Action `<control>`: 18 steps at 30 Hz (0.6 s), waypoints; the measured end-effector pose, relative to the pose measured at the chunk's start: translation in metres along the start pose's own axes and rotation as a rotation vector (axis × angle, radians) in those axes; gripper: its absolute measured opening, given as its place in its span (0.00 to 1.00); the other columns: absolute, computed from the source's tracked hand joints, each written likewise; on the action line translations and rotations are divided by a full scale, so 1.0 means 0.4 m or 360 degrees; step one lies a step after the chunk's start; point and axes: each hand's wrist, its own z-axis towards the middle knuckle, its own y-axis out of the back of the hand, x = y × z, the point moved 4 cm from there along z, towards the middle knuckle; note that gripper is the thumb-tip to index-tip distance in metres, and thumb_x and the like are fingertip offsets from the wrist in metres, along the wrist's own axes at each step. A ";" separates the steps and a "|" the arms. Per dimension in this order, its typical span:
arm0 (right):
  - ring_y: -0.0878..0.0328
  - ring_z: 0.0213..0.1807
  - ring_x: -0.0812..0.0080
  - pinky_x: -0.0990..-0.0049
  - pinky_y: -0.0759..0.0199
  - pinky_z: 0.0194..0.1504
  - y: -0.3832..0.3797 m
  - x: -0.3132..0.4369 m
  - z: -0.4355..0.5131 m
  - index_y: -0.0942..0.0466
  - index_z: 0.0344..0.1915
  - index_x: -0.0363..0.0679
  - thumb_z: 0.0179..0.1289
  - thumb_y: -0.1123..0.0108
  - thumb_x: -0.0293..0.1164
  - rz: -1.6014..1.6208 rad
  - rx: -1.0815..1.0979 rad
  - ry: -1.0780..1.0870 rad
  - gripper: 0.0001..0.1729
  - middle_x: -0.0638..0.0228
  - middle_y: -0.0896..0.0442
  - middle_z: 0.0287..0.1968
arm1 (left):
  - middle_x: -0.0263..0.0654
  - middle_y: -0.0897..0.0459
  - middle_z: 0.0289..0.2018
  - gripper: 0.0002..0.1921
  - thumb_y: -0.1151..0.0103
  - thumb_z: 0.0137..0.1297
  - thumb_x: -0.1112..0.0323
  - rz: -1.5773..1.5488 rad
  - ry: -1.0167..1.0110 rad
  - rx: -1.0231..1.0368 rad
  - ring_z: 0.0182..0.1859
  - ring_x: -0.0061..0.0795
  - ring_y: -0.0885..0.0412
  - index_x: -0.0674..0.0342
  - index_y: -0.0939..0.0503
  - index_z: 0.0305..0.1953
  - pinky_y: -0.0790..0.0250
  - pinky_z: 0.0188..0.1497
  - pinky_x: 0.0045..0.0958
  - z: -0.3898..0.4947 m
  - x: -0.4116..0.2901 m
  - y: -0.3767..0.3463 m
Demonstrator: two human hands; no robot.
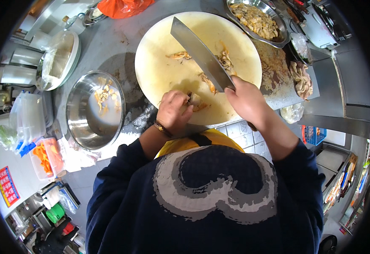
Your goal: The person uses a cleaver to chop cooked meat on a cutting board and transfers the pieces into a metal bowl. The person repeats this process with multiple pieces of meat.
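My right hand (247, 99) is closed around the handle of a broad kitchen cleaver (200, 52). Its blade slants up and to the left, above a round, yellowed white chopping board (156, 41). Near the board's front edge, my left hand (174, 109) has its fingers bent over a pale and dark piece of food (196, 101), part of which they hide. Other brownish, frilly pieces lie on the board: one left of the blade (179, 55), one right of it (225, 60) and one by the blade's lower end (207, 82). Their kind is not clear.
A steel bowl (72, 104) with cloudy liquid and scraps stands left. Back right sits a steel dish (281, 39) of sliced food. Pale food (300, 81) lies near the counter's right edge. Stacked plates (75, 52), an orange plastic bag (124, 8) and a carrot tub (47, 158) surround the workspace.
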 end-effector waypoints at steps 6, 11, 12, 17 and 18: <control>0.25 0.34 0.44 0.56 0.31 0.35 -0.056 -0.011 -0.133 0.30 0.39 0.37 0.60 0.47 0.32 0.0032 0.0028 0.0144 0.11 0.48 0.22 0.28 | 0.42 0.24 0.37 0.14 0.36 0.45 0.72 0.0011 -0.0099 0.0064 0.42 0.46 0.27 0.60 0.23 0.37 0.32 0.46 0.38 -0.006 0.000 0.002; 0.23 0.36 0.46 0.57 0.29 0.38 -0.096 -0.015 -0.175 0.29 0.40 0.38 0.59 0.47 0.31 0.0019 0.0115 0.0072 0.10 0.47 0.21 0.31 | 0.41 0.24 0.38 0.13 0.36 0.45 0.72 0.0017 -0.0184 0.0071 0.42 0.45 0.27 0.61 0.22 0.36 0.32 0.45 0.38 -0.002 -0.004 -0.016; 0.23 0.37 0.46 0.57 0.29 0.39 -0.099 -0.013 -0.176 0.28 0.40 0.38 0.59 0.48 0.31 0.0011 0.0129 0.0060 0.10 0.47 0.21 0.31 | 0.41 0.24 0.38 0.13 0.36 0.45 0.72 0.0022 -0.0195 0.0072 0.41 0.45 0.27 0.61 0.22 0.36 0.32 0.45 0.38 -0.003 -0.004 -0.017; 0.23 0.38 0.45 0.55 0.30 0.42 -0.126 0.019 -0.116 0.28 0.39 0.37 0.59 0.51 0.31 -0.0127 0.0305 -0.0066 0.11 0.47 0.20 0.32 | 0.41 0.24 0.37 0.13 0.36 0.43 0.73 -0.0018 -0.0148 0.0035 0.40 0.44 0.27 0.61 0.22 0.35 0.32 0.45 0.37 -0.002 0.008 -0.022; 0.23 0.38 0.45 0.55 0.30 0.43 -0.131 0.033 -0.091 0.28 0.40 0.37 0.59 0.52 0.31 -0.0159 0.0319 -0.0040 0.12 0.47 0.20 0.32 | 0.40 0.24 0.36 0.13 0.36 0.43 0.73 -0.0008 -0.0184 0.0015 0.40 0.44 0.27 0.61 0.22 0.34 0.32 0.45 0.37 -0.002 0.008 -0.021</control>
